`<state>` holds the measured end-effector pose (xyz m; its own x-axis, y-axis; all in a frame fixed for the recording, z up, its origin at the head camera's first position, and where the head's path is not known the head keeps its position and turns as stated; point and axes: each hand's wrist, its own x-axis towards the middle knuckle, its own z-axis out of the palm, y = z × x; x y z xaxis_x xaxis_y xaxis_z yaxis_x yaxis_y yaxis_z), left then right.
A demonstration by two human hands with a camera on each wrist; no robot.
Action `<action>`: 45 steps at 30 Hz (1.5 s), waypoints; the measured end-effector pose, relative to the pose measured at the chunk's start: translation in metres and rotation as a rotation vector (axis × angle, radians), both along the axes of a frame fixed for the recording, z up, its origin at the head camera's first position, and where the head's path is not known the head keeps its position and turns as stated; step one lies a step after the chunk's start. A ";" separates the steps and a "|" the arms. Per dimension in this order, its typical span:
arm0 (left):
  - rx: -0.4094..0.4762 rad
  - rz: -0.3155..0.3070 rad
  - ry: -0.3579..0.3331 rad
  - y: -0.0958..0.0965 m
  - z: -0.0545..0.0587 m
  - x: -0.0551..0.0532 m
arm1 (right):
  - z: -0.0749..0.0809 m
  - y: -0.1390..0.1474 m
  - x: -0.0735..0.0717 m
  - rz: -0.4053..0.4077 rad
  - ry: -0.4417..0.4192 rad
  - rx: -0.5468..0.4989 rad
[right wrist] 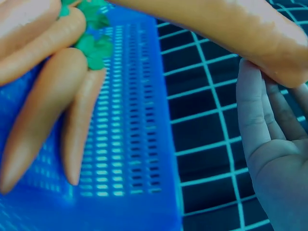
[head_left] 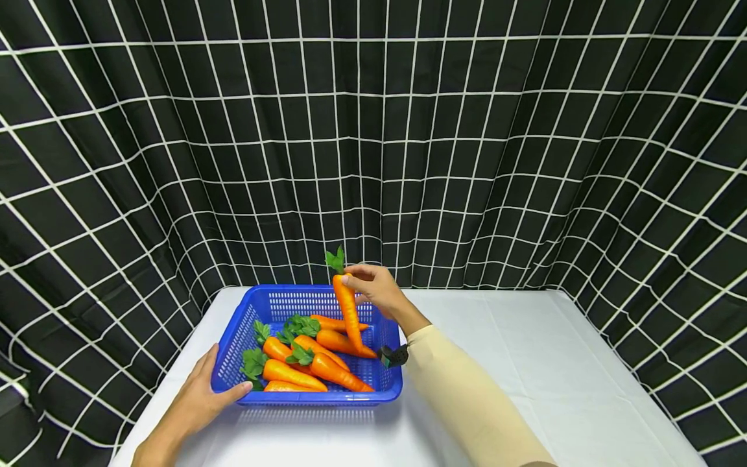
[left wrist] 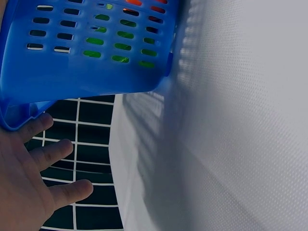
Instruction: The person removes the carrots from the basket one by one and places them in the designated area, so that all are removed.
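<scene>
A blue plastic basket (head_left: 315, 397) with slotted walls holds several orange carrots with green leafy tops, one of them a carrot (head_left: 332, 370) near its front wall. Above the basket's right side, my right hand (head_left: 379, 288) pinches another carrot (head_left: 348, 308) near its leafy end; this one hangs steeply, tip down. In the right wrist view the held carrot (right wrist: 226, 24) crosses the top, against the fingers. My left hand (head_left: 201, 395) rests at the basket's left front corner, thumb over the rim, and its fingers (left wrist: 72, 192) look spread and fairly straight in the left wrist view.
The basket stands on a table (head_left: 490, 337) with a white cover. A black curtain (head_left: 408, 162) with white grid lines surrounds the table at the back and sides. A small black device (head_left: 393, 355) sits at the right wrist, close to the basket's right rim.
</scene>
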<state>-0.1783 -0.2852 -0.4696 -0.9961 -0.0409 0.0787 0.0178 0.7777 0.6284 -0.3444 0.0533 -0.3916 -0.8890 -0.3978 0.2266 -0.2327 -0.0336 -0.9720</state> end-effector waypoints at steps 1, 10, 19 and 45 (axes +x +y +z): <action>0.000 -0.001 0.004 0.000 0.000 0.000 | 0.001 0.003 0.000 -0.009 0.003 -0.008; -0.002 -0.006 0.015 0.000 -0.002 0.001 | 0.011 0.033 0.002 -0.059 0.035 -0.060; -0.007 -0.010 0.002 -0.001 0.002 0.000 | 0.018 0.060 0.004 -0.122 0.057 -0.097; 0.033 -0.018 0.020 -0.002 0.001 -0.002 | -0.008 0.116 -0.009 -0.323 -0.049 -0.142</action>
